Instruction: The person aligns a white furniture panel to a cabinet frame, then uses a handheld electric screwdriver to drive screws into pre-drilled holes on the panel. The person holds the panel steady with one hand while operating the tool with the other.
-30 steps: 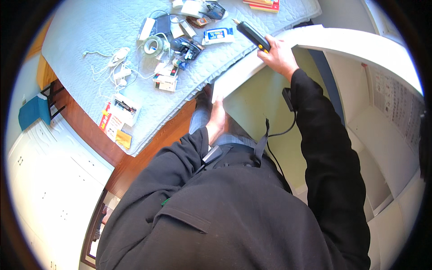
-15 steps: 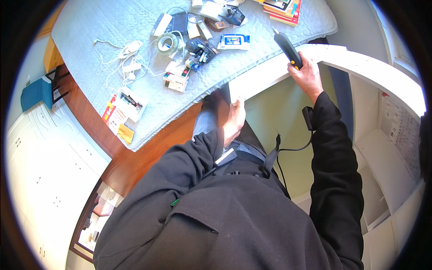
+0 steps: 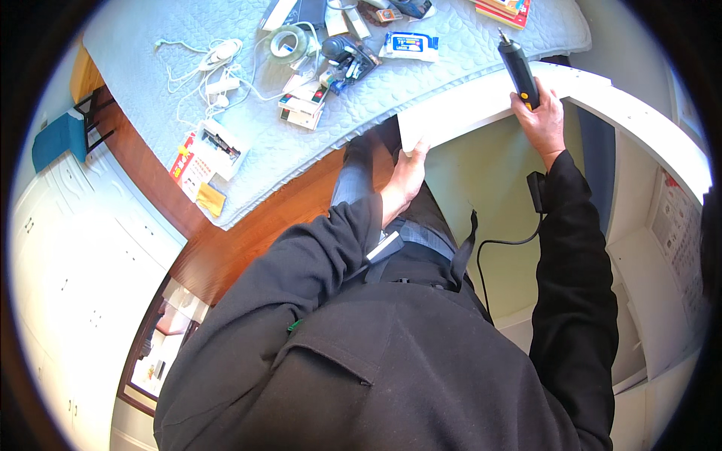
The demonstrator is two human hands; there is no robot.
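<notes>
My right hand [image 3: 543, 126] is wrapped around a slim black electric screwdriver [image 3: 517, 69] with a yellow button. The driver's metal tip points up and away from me, over the bed side of a long white board [image 3: 468, 110]. My left hand [image 3: 406, 182] grips the board's near left end, thumb along the top face and the other fingers largely hidden. The board reaches from that hand to the far right, passing just under the screwdriver hand. Whether the right hand touches the board, I cannot tell.
Behind the board is a bed with a pale blue quilt [image 3: 263, 169], bearing a tape roll [image 3: 285, 43], a wipes pack [image 3: 410, 46], white cables [image 3: 222, 52], small boxes [image 3: 302, 105] and books [image 3: 511, 11]. White shelving [image 3: 639, 263] stands right, white cabinets [image 3: 83, 255] left. A black cord [image 3: 511, 241] hangs by my right sleeve.
The view has shifted, so bed and board sit higher and further right. The screwdriver stands slightly more upright. Both hands keep their holds.
</notes>
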